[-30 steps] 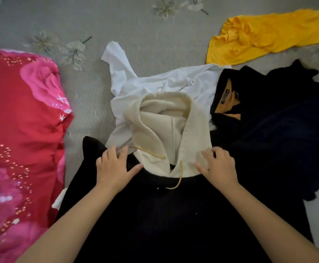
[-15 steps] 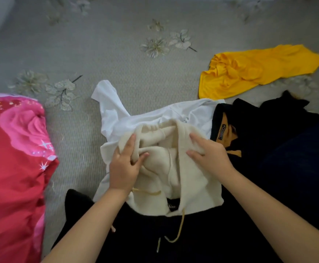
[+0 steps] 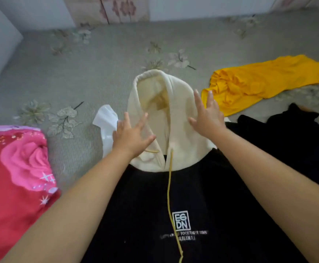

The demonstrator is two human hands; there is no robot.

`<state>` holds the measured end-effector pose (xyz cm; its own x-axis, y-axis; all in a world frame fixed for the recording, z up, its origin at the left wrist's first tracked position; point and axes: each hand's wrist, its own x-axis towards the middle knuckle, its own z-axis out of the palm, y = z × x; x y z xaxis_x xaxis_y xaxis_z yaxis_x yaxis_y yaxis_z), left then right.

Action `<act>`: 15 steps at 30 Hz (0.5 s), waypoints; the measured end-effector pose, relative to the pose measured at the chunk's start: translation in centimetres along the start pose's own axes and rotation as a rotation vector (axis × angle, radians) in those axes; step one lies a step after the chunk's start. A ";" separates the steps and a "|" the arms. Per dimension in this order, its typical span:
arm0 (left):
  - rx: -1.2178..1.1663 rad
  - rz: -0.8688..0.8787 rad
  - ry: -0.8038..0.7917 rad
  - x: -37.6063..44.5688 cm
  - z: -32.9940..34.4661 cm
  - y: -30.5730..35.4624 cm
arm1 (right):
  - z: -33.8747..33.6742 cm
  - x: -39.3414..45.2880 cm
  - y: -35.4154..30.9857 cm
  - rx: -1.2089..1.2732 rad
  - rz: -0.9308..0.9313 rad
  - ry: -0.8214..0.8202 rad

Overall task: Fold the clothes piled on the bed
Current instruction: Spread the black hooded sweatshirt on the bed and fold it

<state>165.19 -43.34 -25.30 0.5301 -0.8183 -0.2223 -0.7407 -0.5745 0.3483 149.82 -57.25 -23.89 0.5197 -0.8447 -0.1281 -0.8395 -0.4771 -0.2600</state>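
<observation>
Hoodie (image 3: 173, 205): black body, spread flat on the bed right in front of you, front side up with a white square logo on the chest. Its long axis runs straight away from you, hem end nearest, hood end farthest.
Hood (image 3: 160, 111): cream, laid out flat past the black collar, its tip pointing away from you toward the far side of the bed, opening facing up.
Drawstring (image 3: 171, 196): yellow, trailing from the collar down the middle of the chest toward you, across the logo.
Your left hand (image 3: 131, 136): fingers straight and spread, palm down on the hood's left edge, gripping nothing.
Your right hand (image 3: 207, 114): fingers straight and fanned, flat at the hood's right edge, also holding nothing.
White garment (image 3: 106, 120): peeking out from under the hood's left side, just beside your left hand.
Yellow garment (image 3: 259, 82): crumpled on the bed (image 3: 79, 76), to the right of the hood and apart from it.
Dark clothes (image 3: 297, 133): heaped at your right, against the hoodie.
Red floral cloth (image 3: 16, 177): lying at your left, apart from the hoodie.
</observation>
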 end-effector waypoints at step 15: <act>0.275 0.407 0.120 -13.9 15.1 4.7 | 4.5 -24.0 19.4 -0.070 0.422 -0.070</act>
<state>148.16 -34.96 -34.31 0.2076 -0.9782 -0.0064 -0.9699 -0.2067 0.1286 121.74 -45.16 -30.14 0.1356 -0.9519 -0.2749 -0.9883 -0.1103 -0.1057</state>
